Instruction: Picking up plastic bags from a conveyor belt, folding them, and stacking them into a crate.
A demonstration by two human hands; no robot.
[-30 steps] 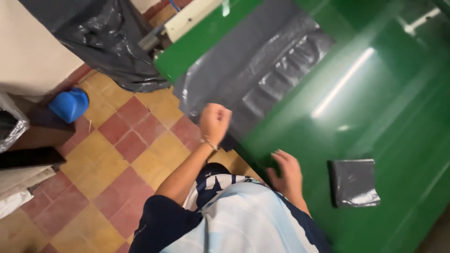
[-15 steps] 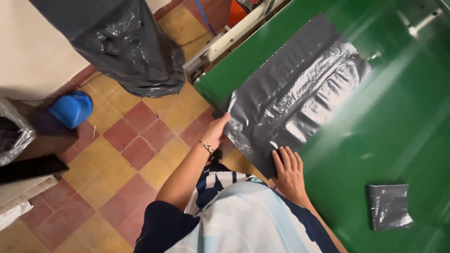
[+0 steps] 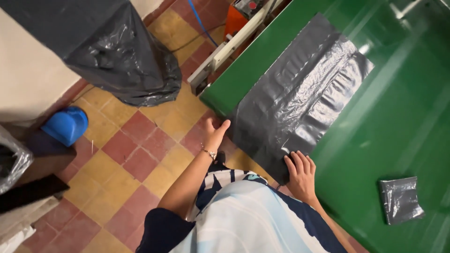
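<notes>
Over on the far left there's a blue plastic thing (image 3: 65,124) sitting on the checkered red-and-yellow tile floor (image 3: 136,159), could be a dustpan or a scoop, hard to say from this angle. Next to that, up top, a big stuffed black trash bag (image 3: 117,56) stands on the floor against the pale wall. Moving right, the left hand (image 3: 215,133) is at the near-left edge of the grey plastic bag (image 3: 300,98), fingers loosely curled with the thumb up by the bag's edge, and it looks like it's pinching that edge where it hangs off the counter (image 3: 398,126), though I can't quite tell if it's really gripping. There's a thin bracelet on that wrist. The grey plastic bag itself is spread out flat on the green counter, running diagonally from the near corner up toward the far side, a bit wrinkly. The right hand (image 3: 300,175) is open, palm down, fingers spread and pressing on the bag's near corner. Past the counter's far-left edge there's an orange machine (image 3: 241,16) with a blue cable. Far right, a small folded grey bag (image 3: 401,199) lies on the counter, well apart from the spread one.
</notes>
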